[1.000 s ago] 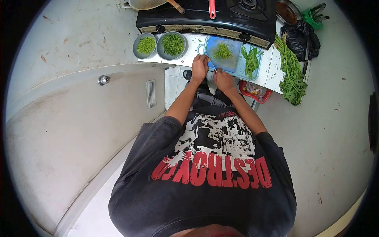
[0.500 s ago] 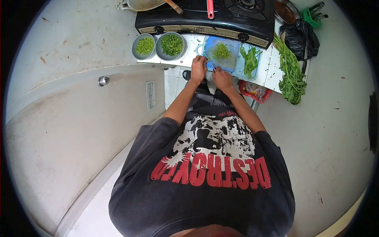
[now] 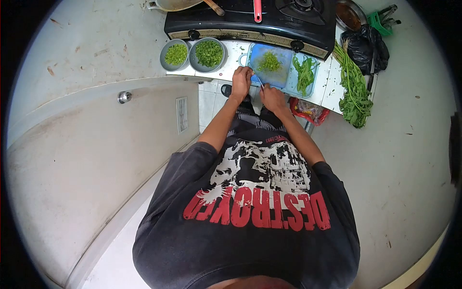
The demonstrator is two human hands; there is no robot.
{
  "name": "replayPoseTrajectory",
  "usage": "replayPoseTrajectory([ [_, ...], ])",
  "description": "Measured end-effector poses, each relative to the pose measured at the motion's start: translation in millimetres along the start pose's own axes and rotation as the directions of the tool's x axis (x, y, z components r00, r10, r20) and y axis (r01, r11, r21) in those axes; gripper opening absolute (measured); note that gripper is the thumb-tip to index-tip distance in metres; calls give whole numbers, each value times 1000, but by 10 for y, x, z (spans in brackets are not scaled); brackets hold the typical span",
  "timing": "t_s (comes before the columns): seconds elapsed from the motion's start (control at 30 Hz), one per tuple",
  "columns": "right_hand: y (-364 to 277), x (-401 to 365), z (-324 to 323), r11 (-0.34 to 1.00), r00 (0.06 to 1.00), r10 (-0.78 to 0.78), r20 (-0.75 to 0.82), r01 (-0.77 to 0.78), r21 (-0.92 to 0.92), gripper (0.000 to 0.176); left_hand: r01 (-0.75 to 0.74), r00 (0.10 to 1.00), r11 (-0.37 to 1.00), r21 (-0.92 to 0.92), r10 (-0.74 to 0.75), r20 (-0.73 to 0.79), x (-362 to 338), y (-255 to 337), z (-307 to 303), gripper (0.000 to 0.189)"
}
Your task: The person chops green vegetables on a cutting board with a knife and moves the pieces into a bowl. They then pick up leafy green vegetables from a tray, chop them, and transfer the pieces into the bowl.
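Note:
My right hand (image 3: 273,97) is closed round the handle of a knife (image 3: 258,78), whose thin blade points up and left toward my other hand. My left hand (image 3: 241,81) has its fingers pinched together at the near left corner of the blue cutting board (image 3: 257,50), close to the blade tip. What it pinches is too small to make out. A heap of chopped greens (image 3: 269,62) lies on the board. To its right, whole leafy greens (image 3: 303,74) rest in a light blue tray (image 3: 315,79).
Two grey bowls (image 3: 161,58) of chopped greens stand left of the board. A black gas stove (image 3: 231,21) runs behind it. On the right lie a bunch of leafy greens (image 3: 355,91) and a black plastic bag (image 3: 365,48). A red bag (image 3: 308,111) sits below the counter edge.
Both hands stay at nearly the same spot with the knife between them. The view has shifted very slightly; the heap of chopped greens looks about the same.

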State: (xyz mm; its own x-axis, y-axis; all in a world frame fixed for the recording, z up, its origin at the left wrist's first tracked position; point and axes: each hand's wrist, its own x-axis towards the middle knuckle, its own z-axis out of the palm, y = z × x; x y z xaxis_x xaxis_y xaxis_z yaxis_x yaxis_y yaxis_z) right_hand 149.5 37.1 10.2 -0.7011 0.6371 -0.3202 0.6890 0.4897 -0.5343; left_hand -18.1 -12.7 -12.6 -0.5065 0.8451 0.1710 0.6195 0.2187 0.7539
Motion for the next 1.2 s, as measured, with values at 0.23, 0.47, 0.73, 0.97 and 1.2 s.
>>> replayPoseTrajectory([
  [0.23, 79, 42, 87, 999, 999, -32, -34, 32, -21, 39, 21, 999, 999, -31, -22, -30, -75, 0, 25, 12],
  [0.47, 50, 65, 20, 999, 999, -41, -22, 40, -36, 39, 118, 993, 992, -53, -119, -21, -64, -56, 67, 16],
  [0.73, 89, 118, -87, 995, 994, -69, 80, 75, -72, 41, 193, 976, 972, -136, -205, -73, -55, 35, 52, 17],
  [0.97, -28, 273, -111, 994, 994, -71, 78, 77, -75, 38, 199, 975, 967, -159, -212, -66, -53, -16, 77, 16],
  [1.2, -22, 336, -100, 989, 994, -47, 101, 60, -136, 38, 198, 975, 971, -135, -209, -74, -56, 54, 45, 16],
])
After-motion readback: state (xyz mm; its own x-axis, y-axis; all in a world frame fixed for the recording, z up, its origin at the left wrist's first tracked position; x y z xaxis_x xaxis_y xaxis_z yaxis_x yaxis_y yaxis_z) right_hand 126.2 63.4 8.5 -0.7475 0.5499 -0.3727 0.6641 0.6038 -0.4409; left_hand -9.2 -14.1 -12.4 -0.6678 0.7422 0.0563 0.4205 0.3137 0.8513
